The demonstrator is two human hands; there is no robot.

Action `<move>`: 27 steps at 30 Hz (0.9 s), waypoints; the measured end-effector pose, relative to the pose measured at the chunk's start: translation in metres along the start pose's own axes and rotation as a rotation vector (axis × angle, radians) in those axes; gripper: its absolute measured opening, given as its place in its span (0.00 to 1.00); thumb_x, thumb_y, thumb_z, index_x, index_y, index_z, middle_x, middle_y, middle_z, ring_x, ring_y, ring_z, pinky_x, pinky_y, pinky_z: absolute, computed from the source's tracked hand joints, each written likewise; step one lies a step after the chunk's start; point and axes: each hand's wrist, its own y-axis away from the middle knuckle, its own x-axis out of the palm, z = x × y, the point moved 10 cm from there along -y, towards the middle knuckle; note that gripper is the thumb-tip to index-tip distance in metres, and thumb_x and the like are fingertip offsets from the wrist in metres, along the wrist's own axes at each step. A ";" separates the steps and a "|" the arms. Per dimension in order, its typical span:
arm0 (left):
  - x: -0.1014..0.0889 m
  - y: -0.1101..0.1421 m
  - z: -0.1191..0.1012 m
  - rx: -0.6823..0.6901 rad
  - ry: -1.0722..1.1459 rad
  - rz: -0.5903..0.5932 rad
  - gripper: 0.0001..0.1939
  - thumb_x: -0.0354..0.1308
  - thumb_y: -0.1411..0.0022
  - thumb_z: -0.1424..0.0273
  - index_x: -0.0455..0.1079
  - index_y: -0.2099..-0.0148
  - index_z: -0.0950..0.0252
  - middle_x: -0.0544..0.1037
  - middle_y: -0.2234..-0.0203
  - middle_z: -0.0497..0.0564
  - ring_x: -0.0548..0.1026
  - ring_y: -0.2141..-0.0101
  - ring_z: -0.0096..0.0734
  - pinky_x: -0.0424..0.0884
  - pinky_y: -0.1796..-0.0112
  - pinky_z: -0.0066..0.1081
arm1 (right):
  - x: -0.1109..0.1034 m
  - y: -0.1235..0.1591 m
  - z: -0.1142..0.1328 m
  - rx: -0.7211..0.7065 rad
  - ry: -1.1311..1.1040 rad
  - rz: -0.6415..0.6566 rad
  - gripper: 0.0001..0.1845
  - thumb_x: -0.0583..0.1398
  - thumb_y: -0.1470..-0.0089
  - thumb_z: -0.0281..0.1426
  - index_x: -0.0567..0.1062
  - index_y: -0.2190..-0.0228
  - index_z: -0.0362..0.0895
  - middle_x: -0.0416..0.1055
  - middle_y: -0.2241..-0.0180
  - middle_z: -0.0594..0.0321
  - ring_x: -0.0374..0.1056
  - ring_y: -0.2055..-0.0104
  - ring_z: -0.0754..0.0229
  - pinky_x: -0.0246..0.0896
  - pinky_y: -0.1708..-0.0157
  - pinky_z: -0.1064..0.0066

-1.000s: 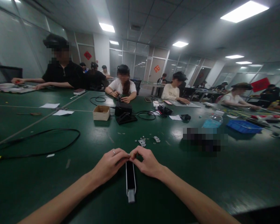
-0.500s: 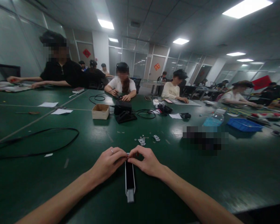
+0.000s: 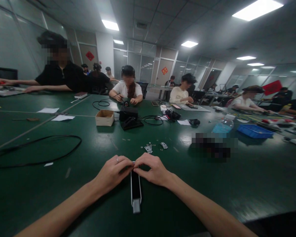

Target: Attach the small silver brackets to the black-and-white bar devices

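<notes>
1. Meeting in the head view over the far end of the slim piece [image 3: 135,187], the fingertips of the left hand [image 3: 112,170] and right hand [image 3: 154,168] touch or nearly touch each other.
2. Both hands are drawn into a narrow pinch; whether they grip that end itself or a tiny part upon it cannot be told, since the fingers cover it.
3. The slim piece lies lengthwise toward the near edge of the surface [image 3: 212,194], between the forearms, its black middle framed by pale sides and a grey block at its near end.
4. Just beyond the hands, toward the far edge, two metal brackets [image 3: 148,149] [image 3: 164,145] and some small rings [image 3: 154,145] lie loose, apart from the slim piece.
5. As a judgement, the work is partway: the block sits at the near end, the far end is being handled, and the loose parts are unattached; how much remains cannot be told.
6. Farther off stand a pale box [image 3: 105,118] and, toward the right edge, a blue tray [image 3: 255,132].
</notes>
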 end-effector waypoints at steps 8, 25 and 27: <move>-0.002 -0.001 0.017 -0.094 -0.048 0.100 0.10 0.48 0.35 0.69 0.69 0.60 0.64 0.75 0.66 0.51 0.73 0.68 0.31 0.67 0.65 0.31 | -0.013 0.001 -0.005 -0.060 0.121 0.020 0.06 0.59 0.49 0.26 0.73 0.66 0.41 0.73 0.70 0.60 0.67 0.67 0.63 0.65 0.64 0.70; 0.020 0.007 0.039 -0.275 -0.101 0.423 0.12 0.45 0.37 0.67 0.69 0.62 0.65 0.73 0.68 0.51 0.71 0.69 0.33 0.65 0.66 0.33 | -0.001 0.011 -0.050 0.265 0.184 0.316 0.07 0.61 0.48 0.29 0.75 0.65 0.41 0.73 0.66 0.61 0.68 0.65 0.63 0.64 0.64 0.72; 0.019 0.007 0.039 -0.273 -0.097 0.410 0.12 0.45 0.36 0.67 0.69 0.61 0.65 0.73 0.68 0.51 0.71 0.69 0.33 0.65 0.66 0.33 | -0.001 0.011 -0.051 0.268 0.179 0.297 0.07 0.61 0.48 0.29 0.76 0.65 0.41 0.73 0.66 0.61 0.68 0.66 0.64 0.64 0.64 0.72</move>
